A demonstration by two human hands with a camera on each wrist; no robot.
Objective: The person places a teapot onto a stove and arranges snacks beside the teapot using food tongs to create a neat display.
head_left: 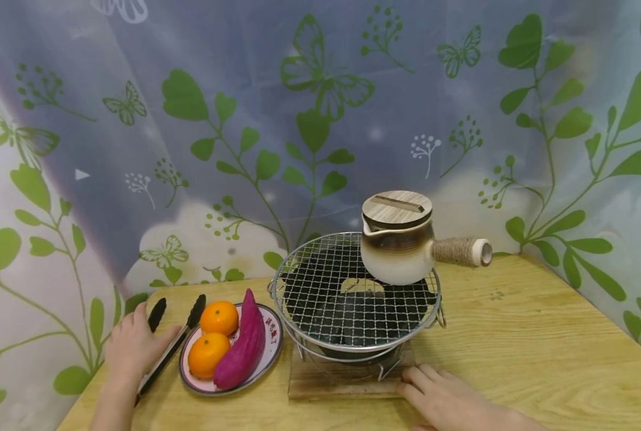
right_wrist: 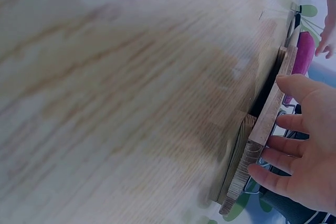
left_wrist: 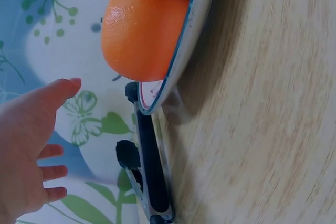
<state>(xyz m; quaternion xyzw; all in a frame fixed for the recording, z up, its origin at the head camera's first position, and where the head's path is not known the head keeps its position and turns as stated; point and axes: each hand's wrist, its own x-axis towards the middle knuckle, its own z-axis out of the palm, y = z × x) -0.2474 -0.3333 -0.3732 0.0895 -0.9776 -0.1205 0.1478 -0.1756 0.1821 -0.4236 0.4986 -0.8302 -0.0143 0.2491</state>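
Note:
My left hand point(head_left: 132, 344) is held over a pair of tongs point(head_left: 171, 354) at the table's left, fingers spread and thumb out to the side. In the left wrist view the tongs point(left_wrist: 152, 166) lie on the table with their arms apart, and a gap separates them from the hand point(left_wrist: 23, 150). My right hand point(head_left: 450, 398) is at the right corner of a wooden board point(head_left: 347, 386) under a round grill stove. Its fingers point(right_wrist: 286, 145) lie loosely extended at the board's edge in the right wrist view, gripping nothing.
Between the hands, a plate point(head_left: 275, 353) holds two oranges point(head_left: 207, 354) and a purple sweet potato point(head_left: 245, 344). A wire grill rack point(head_left: 326, 311) tops the stove. A lidded teapot point(head_left: 398, 257) stands on its back right, handle jutting right. Behind hangs a patterned cloth point(head_left: 234, 149).

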